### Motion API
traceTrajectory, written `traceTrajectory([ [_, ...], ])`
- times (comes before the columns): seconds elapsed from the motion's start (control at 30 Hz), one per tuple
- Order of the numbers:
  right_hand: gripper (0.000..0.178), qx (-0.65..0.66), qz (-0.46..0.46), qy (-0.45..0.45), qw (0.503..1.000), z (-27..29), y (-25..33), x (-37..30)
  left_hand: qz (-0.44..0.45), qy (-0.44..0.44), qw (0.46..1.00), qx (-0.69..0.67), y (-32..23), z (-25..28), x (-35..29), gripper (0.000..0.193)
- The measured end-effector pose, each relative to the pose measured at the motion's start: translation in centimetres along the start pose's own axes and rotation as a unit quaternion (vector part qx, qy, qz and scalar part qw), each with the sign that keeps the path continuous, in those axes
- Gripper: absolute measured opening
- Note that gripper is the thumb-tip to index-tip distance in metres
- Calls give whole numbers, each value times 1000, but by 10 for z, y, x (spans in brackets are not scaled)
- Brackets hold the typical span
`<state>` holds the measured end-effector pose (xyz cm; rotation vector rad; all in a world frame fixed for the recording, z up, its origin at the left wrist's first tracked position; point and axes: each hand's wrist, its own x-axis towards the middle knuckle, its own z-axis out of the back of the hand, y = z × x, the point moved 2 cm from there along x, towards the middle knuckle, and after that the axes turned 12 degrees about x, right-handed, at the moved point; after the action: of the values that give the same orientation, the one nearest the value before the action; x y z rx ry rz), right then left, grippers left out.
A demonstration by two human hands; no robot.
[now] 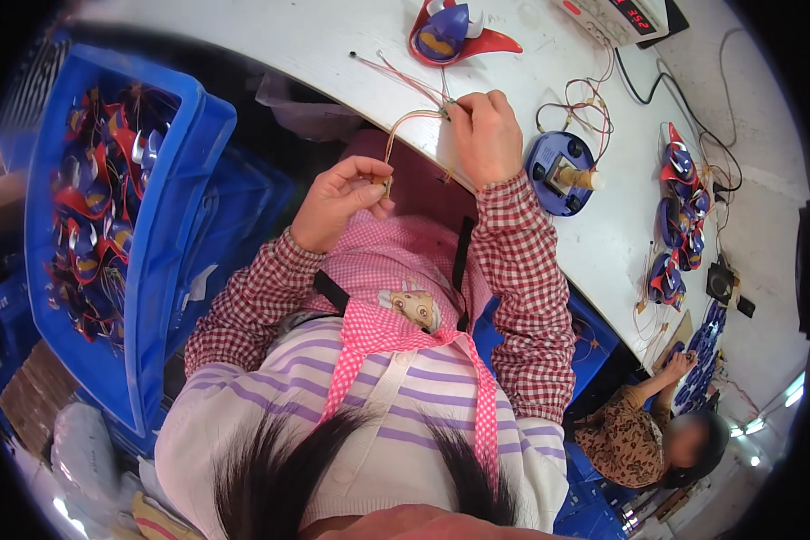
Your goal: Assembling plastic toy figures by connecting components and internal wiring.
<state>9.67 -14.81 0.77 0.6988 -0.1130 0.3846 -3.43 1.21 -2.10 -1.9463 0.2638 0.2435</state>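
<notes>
My left hand is closed in a pinch on a small yellowish part at the end of several thin wires. These wires arch up to my right hand over the table's edge. Its thumb and fingers pinch a small greenish piece where the wires meet; its exact kind is unclear. More red and dark leads spread from there across the tabletop. Just beyond lies a red and blue toy shell with white horn-like points. Right of my right hand sits a round blue toy base with a pale cylindrical piece on it.
A white bench-top device with a red display stands at the far right, trailing cables. Similar toy shells line the right side of the white table. At left, a blue crate holds many more. Another person works at lower right.
</notes>
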Motion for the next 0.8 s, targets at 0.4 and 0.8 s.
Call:
traceTrajectory([
  [0.4, 26, 158, -153, 109, 970, 8, -11, 14, 13, 10, 1000, 6, 9, 5, 8, 22],
  [0.8, 28, 221, -126, 91, 963, 11, -9, 11, 21, 19, 999, 39, 13, 3, 9, 18],
])
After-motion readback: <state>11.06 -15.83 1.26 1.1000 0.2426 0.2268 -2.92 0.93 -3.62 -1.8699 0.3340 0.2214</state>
